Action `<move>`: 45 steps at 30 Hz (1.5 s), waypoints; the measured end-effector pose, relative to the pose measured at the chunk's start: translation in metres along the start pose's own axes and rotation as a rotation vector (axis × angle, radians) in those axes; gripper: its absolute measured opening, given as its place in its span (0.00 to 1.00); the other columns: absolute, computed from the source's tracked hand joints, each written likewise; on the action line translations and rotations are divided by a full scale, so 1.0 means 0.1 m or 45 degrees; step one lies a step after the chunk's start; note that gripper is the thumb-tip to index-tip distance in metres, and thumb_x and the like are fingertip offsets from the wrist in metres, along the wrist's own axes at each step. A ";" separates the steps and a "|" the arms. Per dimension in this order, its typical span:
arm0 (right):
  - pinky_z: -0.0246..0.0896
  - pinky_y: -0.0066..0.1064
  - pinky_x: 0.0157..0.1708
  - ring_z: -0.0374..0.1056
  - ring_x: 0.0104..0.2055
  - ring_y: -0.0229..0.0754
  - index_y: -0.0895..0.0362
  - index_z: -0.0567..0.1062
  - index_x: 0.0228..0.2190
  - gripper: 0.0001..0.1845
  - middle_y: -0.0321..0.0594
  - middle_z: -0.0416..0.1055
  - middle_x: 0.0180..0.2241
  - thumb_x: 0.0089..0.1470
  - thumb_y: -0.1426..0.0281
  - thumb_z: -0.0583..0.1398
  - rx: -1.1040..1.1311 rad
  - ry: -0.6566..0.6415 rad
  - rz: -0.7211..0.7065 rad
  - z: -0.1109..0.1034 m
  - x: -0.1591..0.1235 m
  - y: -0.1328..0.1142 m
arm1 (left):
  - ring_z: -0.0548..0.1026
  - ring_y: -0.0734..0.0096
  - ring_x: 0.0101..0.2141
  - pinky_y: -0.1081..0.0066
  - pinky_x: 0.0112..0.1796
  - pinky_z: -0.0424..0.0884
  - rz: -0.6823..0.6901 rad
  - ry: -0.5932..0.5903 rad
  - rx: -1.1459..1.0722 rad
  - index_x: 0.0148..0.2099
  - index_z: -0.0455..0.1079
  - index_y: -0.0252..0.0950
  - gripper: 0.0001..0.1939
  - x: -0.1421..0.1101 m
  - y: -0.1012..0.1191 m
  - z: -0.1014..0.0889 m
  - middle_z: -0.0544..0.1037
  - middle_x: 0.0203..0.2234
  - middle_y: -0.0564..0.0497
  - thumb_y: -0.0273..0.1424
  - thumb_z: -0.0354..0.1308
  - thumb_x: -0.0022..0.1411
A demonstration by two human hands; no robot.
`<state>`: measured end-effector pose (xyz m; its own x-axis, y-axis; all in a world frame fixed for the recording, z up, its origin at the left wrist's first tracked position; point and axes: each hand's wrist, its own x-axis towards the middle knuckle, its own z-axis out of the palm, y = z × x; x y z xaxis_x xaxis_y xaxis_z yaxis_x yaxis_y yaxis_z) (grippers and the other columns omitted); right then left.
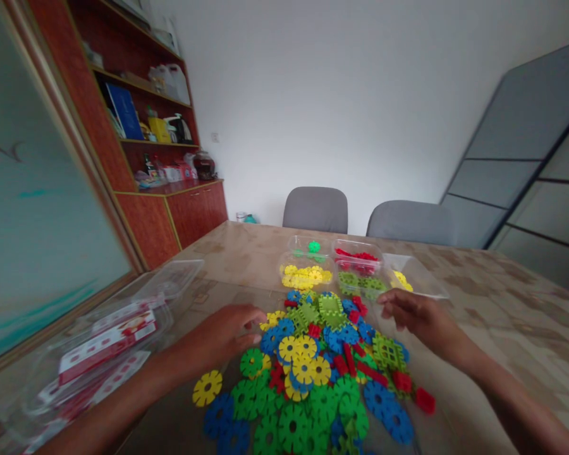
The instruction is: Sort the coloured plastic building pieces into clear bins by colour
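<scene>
A heap of plastic building pieces lies on the table between my hands. In it are yellow notched discs (304, 368), green notched discs (293, 426), blue notched discs (387, 411), olive-green square pieces (332, 309) and red pieces (351, 360). My left hand (239, 325) reaches to the heap's left edge, beside yellow and blue discs. Its thumb and fingers are apart, and I see nothing held. Over the heap's right side, near the container of olive-green pieces, hovers my right hand (412, 311). Its fingers are bent but loosely apart, with no piece visible in them.
Behind the heap stand clear containers with yellow discs (306, 277), olive-green pieces (360, 284), red pieces (358, 254) and a green piece (314, 246). A clear lid (422, 278) lies right of them. Clear packaging (109, 341) sits left. Two grey chairs (315, 210) stand beyond the table.
</scene>
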<state>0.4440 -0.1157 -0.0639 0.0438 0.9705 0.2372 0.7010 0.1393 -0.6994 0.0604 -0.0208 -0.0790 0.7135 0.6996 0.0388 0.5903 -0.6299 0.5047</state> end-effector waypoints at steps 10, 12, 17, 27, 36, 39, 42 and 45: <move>0.53 0.54 0.58 0.54 0.63 0.56 0.58 0.65 0.58 0.27 0.55 0.57 0.62 0.59 0.63 0.55 -0.446 -0.098 -0.360 0.62 -0.17 -0.12 | 0.58 0.59 0.61 0.59 0.60 0.52 0.188 -0.060 -0.125 0.67 0.52 0.42 0.31 0.04 0.11 0.36 0.58 0.64 0.46 0.30 0.54 0.64; 0.51 0.58 0.58 0.52 0.63 0.59 0.58 0.64 0.58 0.29 0.56 0.55 0.62 0.59 0.60 0.56 -0.486 -0.195 -0.345 0.71 -0.19 -0.14 | 0.58 0.59 0.61 0.59 0.60 0.52 0.210 -0.072 -0.135 0.66 0.54 0.42 0.30 0.04 0.12 0.39 0.59 0.63 0.47 0.30 0.55 0.63; 0.58 0.51 0.54 0.62 0.56 0.55 0.58 0.74 0.46 0.15 0.53 0.66 0.54 0.58 0.67 0.57 -0.388 -0.295 -0.415 0.74 -0.25 -0.31 | 0.69 0.60 0.54 0.64 0.54 0.61 0.230 -0.121 -0.170 0.58 0.65 0.42 0.21 0.03 0.22 0.32 0.72 0.54 0.48 0.32 0.56 0.63; 0.66 0.35 0.39 0.70 0.40 0.43 0.54 0.74 0.40 0.10 0.41 0.74 0.37 0.60 0.73 0.54 -0.199 -0.264 -0.467 0.60 -0.25 -0.49 | 0.66 0.60 0.56 0.64 0.57 0.58 0.269 0.014 -0.127 0.58 0.65 0.40 0.19 0.05 0.23 0.31 0.70 0.55 0.47 0.31 0.53 0.65; 0.62 0.44 0.52 0.65 0.51 0.49 0.55 0.70 0.51 0.20 0.45 0.71 0.49 0.56 0.71 0.60 -0.306 -0.368 -0.487 0.74 -0.28 -0.40 | 0.53 0.56 0.63 0.57 0.61 0.49 0.180 -0.084 -0.159 0.68 0.49 0.42 0.32 0.01 0.31 0.47 0.54 0.65 0.44 0.39 0.54 0.65; 0.66 0.40 0.45 0.69 0.44 0.47 0.55 0.74 0.46 0.12 0.43 0.74 0.41 0.59 0.69 0.58 -0.239 -0.399 -0.428 0.70 -0.27 -0.46 | 0.57 0.55 0.61 0.58 0.60 0.53 0.170 -0.069 -0.168 0.66 0.52 0.42 0.31 0.01 0.35 0.50 0.59 0.63 0.45 0.38 0.57 0.64; 0.67 0.38 0.43 0.71 0.42 0.45 0.53 0.75 0.46 0.13 0.41 0.76 0.39 0.61 0.66 0.57 -0.138 -0.372 -0.363 0.65 -0.25 -0.45 | 0.63 0.56 0.57 0.60 0.57 0.58 0.166 -0.016 -0.176 0.63 0.58 0.42 0.27 0.03 0.35 0.52 0.66 0.58 0.45 0.35 0.57 0.64; 0.66 0.37 0.44 0.72 0.43 0.45 0.53 0.73 0.49 0.16 0.41 0.76 0.43 0.59 0.67 0.59 -0.063 -0.329 -0.324 0.62 -0.23 -0.37 | 0.68 0.59 0.52 0.63 0.53 0.62 0.140 0.060 -0.163 0.58 0.65 0.41 0.19 0.05 0.33 0.54 0.73 0.52 0.46 0.33 0.53 0.65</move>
<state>0.3724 -0.1307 -0.0854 -0.3132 0.9246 0.2169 0.7001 0.3791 -0.6051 0.1040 -0.0558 -0.1083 0.7508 0.6458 0.1388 0.4546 -0.6576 0.6007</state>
